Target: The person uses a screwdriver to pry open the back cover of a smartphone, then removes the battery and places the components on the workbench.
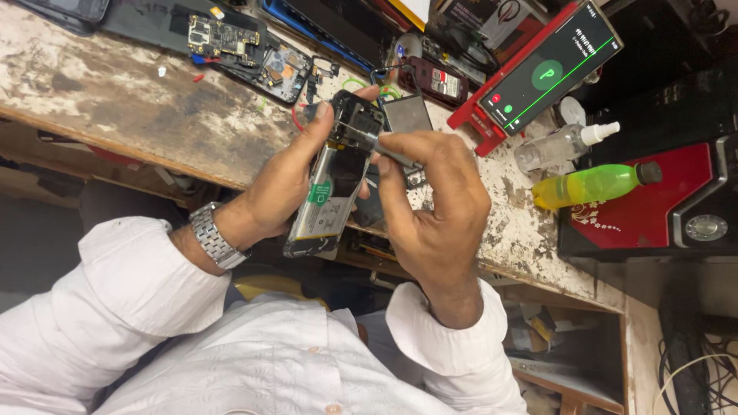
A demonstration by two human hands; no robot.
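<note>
My left hand [280,184] grips an opened phone [334,177] with its back cover off, so the silver battery and dark upper board show. The thumb rests near the phone's top edge. My right hand [434,204] is closed around a thin metal tool [388,152], whose tip touches the upper part of the phone. Both hands hover over the front edge of a worn, stained workbench [138,107]. A metal watch sits on my left wrist, and I wear white sleeves.
Circuit boards and phone parts [231,42] lie at the bench's back. A phone with a lit green screen on a red stand [550,69], a clear spray bottle [561,142], a yellow-green bottle [592,184] and a red machine [661,207] stand to the right. Below right is an open drawer [553,353].
</note>
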